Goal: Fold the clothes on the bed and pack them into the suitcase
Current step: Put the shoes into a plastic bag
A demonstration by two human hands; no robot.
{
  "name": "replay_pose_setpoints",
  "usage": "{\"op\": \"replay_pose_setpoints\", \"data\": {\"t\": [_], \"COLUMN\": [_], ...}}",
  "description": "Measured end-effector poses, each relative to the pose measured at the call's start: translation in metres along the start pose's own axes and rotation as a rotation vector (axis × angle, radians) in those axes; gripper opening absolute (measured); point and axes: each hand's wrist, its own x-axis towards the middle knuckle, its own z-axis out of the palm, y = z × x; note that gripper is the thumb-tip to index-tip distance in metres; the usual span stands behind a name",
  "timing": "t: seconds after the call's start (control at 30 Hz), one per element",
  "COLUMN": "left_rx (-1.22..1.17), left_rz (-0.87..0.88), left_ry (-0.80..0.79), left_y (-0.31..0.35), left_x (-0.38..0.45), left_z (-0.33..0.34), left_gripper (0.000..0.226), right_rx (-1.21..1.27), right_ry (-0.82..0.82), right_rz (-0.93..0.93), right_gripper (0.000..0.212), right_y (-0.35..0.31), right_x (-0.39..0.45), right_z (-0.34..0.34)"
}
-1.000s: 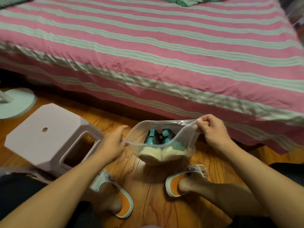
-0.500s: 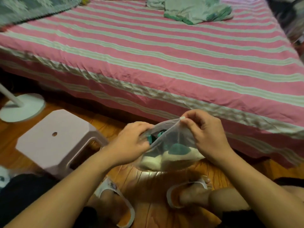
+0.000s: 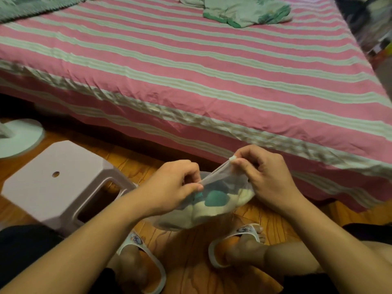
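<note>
Bag: clear plastic bag (image 3: 214,183) is hanging between my two hands, above the wooden floor (image 3: 191,262) and just in front of the bed (image 3: 212,85); cream and teal socks (image 3: 214,201) are bunching inside it.
Bag mouth axis: top edge is running from about 8 o'clock at my left hand up to 2 o'clock at my right hand, so the line to be sealed is lying slantwise between them.
Left hand (image 3: 171,187): I am pinching the lower end of the mouth between thumb and curled fingers.
Right hand (image 3: 265,177): I am pinching the upper corner, where a small white tab is showing at my fingertips.
Nearer hand: both are gripping the edge; the right one is sitting at the higher, farther end.
Judged next move: closing the mouth probably means running one pinch along that slant toward the other hand.
Remaining clothes: pale green garment (image 3: 246,11) is lying well apart at 12 o'clock on the bed.
Suitcase: not in view.
Stool (image 3: 53,181): it is lying on its side at 9 o'clock.
</note>
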Motion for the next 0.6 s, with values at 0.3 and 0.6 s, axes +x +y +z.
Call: {"op": "replay_pose_setpoints", "data": {"t": [0.3, 0.6], "left_rx": [-0.318, -0.443], "left_rz": [0.02, -0.014], "left_ry": [0.246, 0.482], "left_y": [0.019, 0.025], "left_x": [-0.008, -0.006], "left_z": [-0.009, 0.011], "left_gripper": [0.031, 0.01], "right_rx": [0.128, 0.236], "right_ry": [-0.001, -0.078], "right_rz": [-0.049, 0.116], "right_gripper": [0.008, 0.012], "right_y": [-0.023, -0.032], "right_x": [0.003, 0.009], "right_z": [0.02, 0.021]}}
